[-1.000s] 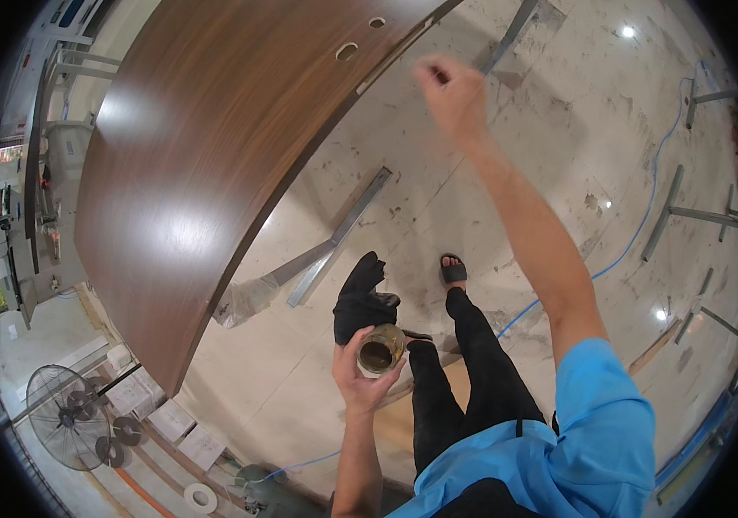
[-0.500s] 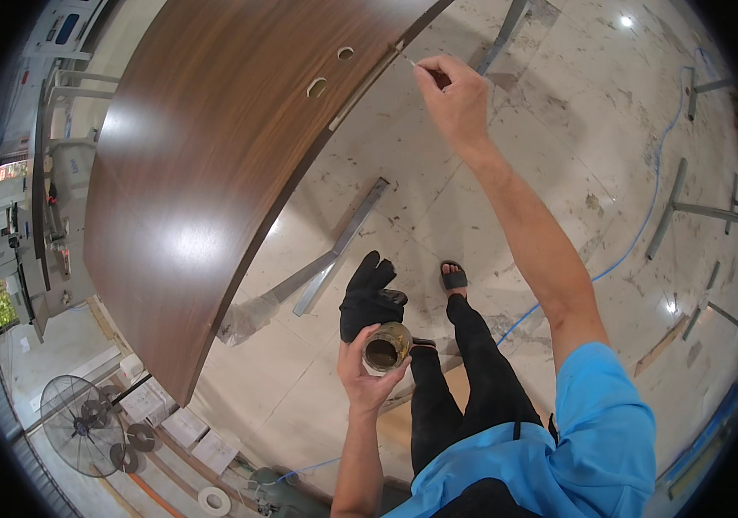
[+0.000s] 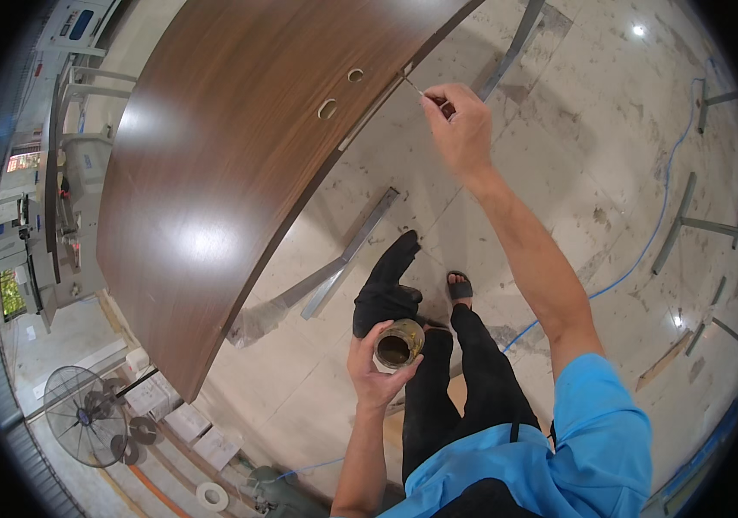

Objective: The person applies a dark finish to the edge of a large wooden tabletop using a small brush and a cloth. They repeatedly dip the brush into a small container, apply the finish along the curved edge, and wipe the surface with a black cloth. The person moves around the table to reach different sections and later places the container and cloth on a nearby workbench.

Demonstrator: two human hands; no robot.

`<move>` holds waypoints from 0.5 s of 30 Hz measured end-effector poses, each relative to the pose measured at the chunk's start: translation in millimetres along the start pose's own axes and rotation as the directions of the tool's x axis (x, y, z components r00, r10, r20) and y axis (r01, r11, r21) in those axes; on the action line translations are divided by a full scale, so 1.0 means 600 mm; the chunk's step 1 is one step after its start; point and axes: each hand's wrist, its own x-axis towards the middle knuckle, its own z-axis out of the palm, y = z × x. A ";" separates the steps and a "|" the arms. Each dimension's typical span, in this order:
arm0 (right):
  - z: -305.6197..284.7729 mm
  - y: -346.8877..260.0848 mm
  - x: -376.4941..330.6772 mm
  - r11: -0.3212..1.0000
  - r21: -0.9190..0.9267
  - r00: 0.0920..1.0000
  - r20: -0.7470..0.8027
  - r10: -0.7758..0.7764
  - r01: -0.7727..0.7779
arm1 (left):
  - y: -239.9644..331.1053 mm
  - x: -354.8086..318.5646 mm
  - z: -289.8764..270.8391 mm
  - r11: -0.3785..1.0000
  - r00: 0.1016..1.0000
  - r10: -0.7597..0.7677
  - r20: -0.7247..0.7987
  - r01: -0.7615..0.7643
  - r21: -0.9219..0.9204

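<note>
Workshop floor (image 3: pixel 559 173) pale, stained; I see brown table (image 3: pixel 231 173). Left hand (image 3: pixel 373 367) fingers clamped on open jar (image 3: pixel 398 344), dark liquid inside; right hand (image 3: pixel 460 129) fingers pinching thin stick (image 3: pixel 412 84).

Standing fan (image 3: pixel 86 416), white tape roll (image 3: pixel 211 495), blue cable (image 3: pixel 656 226) across floor, metal bars (image 3: pixel 347 255)
</note>
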 end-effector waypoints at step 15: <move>-0.045 0.050 0.088 0.990 -0.102 0.983 0.169 -0.077 0.095 | -0.008 0.047 -0.023 0.993 0.989 0.120 0.085 -0.118 -0.026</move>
